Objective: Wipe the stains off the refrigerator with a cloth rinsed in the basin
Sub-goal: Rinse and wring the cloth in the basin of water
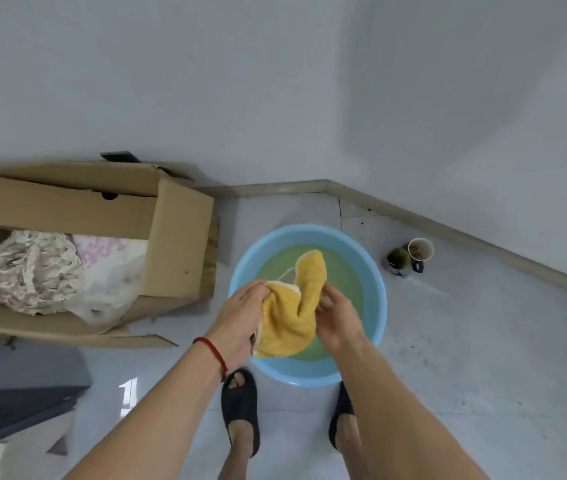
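Observation:
A yellow cloth [289, 317] hangs bunched over a light blue basin [377, 299] of greenish water on the floor. My left hand [240, 320] grips the cloth's left side, a red string round the wrist. My right hand [335, 320] holds the cloth's right fold with curled fingers. One end of the cloth sticks up over the water. The refrigerator is not in view.
An open cardboard box [178, 237] with bundled fabric and plastic stands left of the basin. A paper cup [420, 249] and a dark round object [398, 258] sit by the wall on the right. My feet in black slippers [240, 407] stand just before the basin. Dark furniture [15, 393] is at lower left.

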The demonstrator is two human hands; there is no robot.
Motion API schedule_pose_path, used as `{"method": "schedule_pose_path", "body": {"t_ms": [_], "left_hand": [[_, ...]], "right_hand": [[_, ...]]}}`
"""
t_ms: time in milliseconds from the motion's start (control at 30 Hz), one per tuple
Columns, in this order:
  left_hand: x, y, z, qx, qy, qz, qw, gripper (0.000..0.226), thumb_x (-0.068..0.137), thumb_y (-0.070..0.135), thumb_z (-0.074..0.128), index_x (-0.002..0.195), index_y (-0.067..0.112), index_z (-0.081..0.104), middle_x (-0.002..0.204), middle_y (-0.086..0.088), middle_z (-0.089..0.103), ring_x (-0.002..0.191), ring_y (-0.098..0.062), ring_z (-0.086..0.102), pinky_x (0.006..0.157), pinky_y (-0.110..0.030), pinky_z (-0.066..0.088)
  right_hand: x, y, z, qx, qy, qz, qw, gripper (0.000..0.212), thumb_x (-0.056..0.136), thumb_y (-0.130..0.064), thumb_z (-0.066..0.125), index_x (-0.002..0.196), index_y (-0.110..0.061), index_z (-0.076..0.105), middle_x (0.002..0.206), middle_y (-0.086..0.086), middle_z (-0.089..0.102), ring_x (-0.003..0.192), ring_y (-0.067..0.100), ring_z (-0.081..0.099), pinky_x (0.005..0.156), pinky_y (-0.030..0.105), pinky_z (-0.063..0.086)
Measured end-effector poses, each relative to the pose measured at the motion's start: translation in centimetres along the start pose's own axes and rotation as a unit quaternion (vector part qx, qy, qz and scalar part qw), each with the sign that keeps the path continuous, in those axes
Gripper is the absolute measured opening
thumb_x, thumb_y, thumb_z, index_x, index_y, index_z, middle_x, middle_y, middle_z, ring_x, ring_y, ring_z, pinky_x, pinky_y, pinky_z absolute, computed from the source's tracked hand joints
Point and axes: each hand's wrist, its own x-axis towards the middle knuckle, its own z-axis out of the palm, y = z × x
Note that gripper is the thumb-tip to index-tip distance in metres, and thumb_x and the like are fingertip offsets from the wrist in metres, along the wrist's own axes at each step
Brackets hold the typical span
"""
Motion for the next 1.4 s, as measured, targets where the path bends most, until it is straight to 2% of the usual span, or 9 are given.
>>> {"method": "schedule_pose_path", "body": {"t_ms": [200,333,467,600,867,1067,1167,1267,1400], "left_hand": [[11.9,-10.6,-1.0,0.033,0.028,0.001,0.999,0.027,0.107,0.027,0.039,0.094,0.029,0.063,0.104,-0.008,0.07,0.103,-0.027,0.067,0.093,-0.046,0.057],[18.7,-16.0,-0.1,0.14,0.056,0.014,0.988,0.022,0.107,0.037,0.038,0.124,0.034,0.052,0.119,-0.007,0.061,0.115,-0.032,0.059,0.1,-0.045,0.05],[22.8,-19.4,3.1,0.336,0.091,-0.059,0.936,0.063,0.1,0.038,0.046,0.157,0.039,0.02,0.155,-0.016,0.025,0.137,-0.041,0.039,0.111,-0.046,0.037],[24.8,-20.9,6.7,0.384,0.09,-0.102,0.913,0.06,0.1,0.063,0.033,0.155,0.053,0.013,0.161,-0.012,0.005,0.143,-0.043,0.026,0.113,-0.052,0.033],[26.7,-22.0,9.7,0.123,0.105,-0.053,0.985,0.049,0.104,0.054,0.04,0.105,0.012,0.066,0.098,-0.013,0.072,0.095,-0.032,0.069,0.082,-0.035,0.053],[26.8,-20.8,8.5,0.263,0.041,-0.007,0.964,0.033,0.105,0.044,0.049,0.114,0.016,0.064,0.107,-0.01,0.069,0.102,-0.029,0.065,0.075,-0.026,0.04],[25.8,-21.7,6.7,0.261,0.125,0.014,0.957,0.047,0.101,0.048,0.052,0.144,0.03,0.045,0.131,-0.008,0.059,0.123,-0.03,0.058,0.095,-0.034,0.044],[25.7,-22.6,6.0,0.204,0.159,-0.083,0.962,0.05,0.103,0.058,0.034,0.151,0.048,0.028,0.154,-0.017,0.031,0.13,-0.042,0.049,0.107,-0.049,0.041],[25.8,-21.8,8.6,0.052,0.125,-0.147,0.98,0.059,0.09,0.076,0.025,0.137,0.046,0.045,0.144,-0.015,0.049,0.125,-0.039,0.055,0.107,-0.058,0.045]], "right_hand": [[9.9,2.1,-7.9,-0.184,0.147,-0.246,0.94,0.035,0.093,0.003,0.062,0.119,-0.02,0.067,0.09,0.006,0.061,0.081,0.017,0.062,0.077,0.033,0.056],[11.7,4.5,-11.4,-0.479,0.201,-0.374,0.768,0.053,0.086,0.002,0.061,0.131,-0.023,0.048,0.103,-0.001,0.048,0.084,0.007,0.051,0.068,0.022,0.047],[16.4,8.0,-12.2,-0.691,0.205,-0.355,0.595,0.059,0.091,-0.021,0.063,0.146,-0.023,0.044,0.142,0.013,0.037,0.119,0.033,0.041,0.08,0.049,0.055],[21.3,8.2,-10.2,-0.663,0.241,-0.22,0.673,0.064,0.1,-0.058,0.044,0.158,-0.047,0.019,0.159,0.011,0.019,0.131,0.038,0.032,0.096,0.052,0.046],[24.4,8.8,-7.5,-0.439,0.159,-0.164,0.869,0.047,0.103,-0.054,0.051,0.127,-0.017,0.067,0.118,0.01,0.071,0.113,0.03,0.065,0.1,0.036,0.051],[24.4,5.2,-7.8,-0.796,0.132,-0.216,0.551,0.059,0.11,-0.055,0.023,0.118,-0.007,0.056,0.112,0.026,0.069,0.106,0.048,0.066,0.086,0.049,0.049],[25.0,4.0,-9.0,-0.817,0.176,-0.28,0.472,0.041,0.11,-0.047,0.028,0.125,-0.014,0.045,0.126,0.02,0.056,0.112,0.043,0.059,0.079,0.048,0.049],[25.3,5.4,-9.9,-0.748,0.26,-0.284,0.541,0.039,0.104,-0.04,0.039,0.141,-0.027,0.043,0.14,0.018,0.038,0.123,0.04,0.04,0.095,0.055,0.044],[23.5,8.9,-7.0,-0.495,0.192,-0.243,0.812,0.059,0.09,-0.038,0.033,0.145,-0.028,0.052,0.147,0.015,0.042,0.12,0.03,0.047,0.112,0.04,0.037]]}}
